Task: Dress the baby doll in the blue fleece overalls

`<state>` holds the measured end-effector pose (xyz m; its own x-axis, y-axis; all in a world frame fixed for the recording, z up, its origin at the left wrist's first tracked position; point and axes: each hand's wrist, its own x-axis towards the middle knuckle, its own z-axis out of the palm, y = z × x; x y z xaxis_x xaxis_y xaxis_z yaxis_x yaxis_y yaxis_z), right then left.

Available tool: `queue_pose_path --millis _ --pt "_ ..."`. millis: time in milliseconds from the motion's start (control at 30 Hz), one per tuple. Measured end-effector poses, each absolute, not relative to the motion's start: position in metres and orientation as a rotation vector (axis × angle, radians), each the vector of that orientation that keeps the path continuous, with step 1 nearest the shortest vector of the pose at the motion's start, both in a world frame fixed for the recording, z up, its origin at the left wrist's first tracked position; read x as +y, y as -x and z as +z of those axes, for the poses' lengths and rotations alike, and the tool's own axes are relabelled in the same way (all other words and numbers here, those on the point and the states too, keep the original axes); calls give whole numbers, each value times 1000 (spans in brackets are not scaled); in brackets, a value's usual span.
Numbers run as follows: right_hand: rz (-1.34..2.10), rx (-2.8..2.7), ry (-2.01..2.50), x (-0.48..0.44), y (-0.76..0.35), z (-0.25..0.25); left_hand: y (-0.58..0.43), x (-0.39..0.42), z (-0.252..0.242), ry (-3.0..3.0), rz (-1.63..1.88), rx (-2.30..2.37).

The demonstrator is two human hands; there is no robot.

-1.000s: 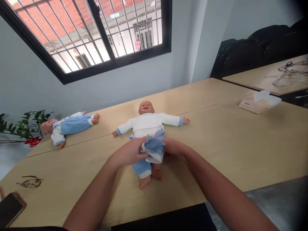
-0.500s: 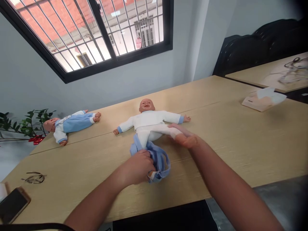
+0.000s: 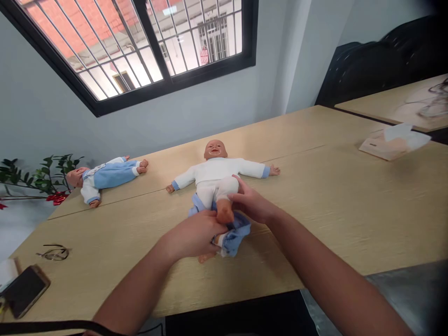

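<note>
Baby doll (image 3: pixel 219 171) supine, head toward table's (image 3: pixel 336 210) far edge. Your left hand (image 3: pixel 196 233) clutches bunched blue garment (image 3: pixel 236 235), near-edge side of the bent leg (image 3: pixel 227 187) your right hand (image 3: pixel 252 199) grasps.

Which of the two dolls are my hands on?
The middle doll: left hand and right hand are at its legs. The other doll, near the plant, lies untouched.

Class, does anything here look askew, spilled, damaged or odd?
Yes: the light-blue cloth garment is bunched beside the left hand, one white-clad leg of the white-topped plastic baby doll out of it. The other plastic doll, in blue and white, looks fully dressed. No spill or damage shows.
</note>
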<state>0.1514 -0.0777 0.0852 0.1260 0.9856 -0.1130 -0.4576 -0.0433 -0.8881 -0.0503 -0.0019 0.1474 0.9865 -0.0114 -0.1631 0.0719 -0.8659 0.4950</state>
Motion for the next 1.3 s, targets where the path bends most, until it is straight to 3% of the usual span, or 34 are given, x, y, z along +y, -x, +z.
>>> queue_pose_path --millis 267,467,533,1133,1300 --pt "1215 -725 994 -72 -151 78 58 13 163 -2604 228 509" --pt "1141 -700 1027 -70 -149 81 52 9 142 -2586 1058 768" --pt "1126 -696 1048 -70 -148 82 52 6 141 -2646 1178 783" --pt "994 -687 916 -66 -140 77 51 3 146 -2700 746 243" --pt "1081 -666 900 -64 -141 75 41 -5 130 -2749 964 388"
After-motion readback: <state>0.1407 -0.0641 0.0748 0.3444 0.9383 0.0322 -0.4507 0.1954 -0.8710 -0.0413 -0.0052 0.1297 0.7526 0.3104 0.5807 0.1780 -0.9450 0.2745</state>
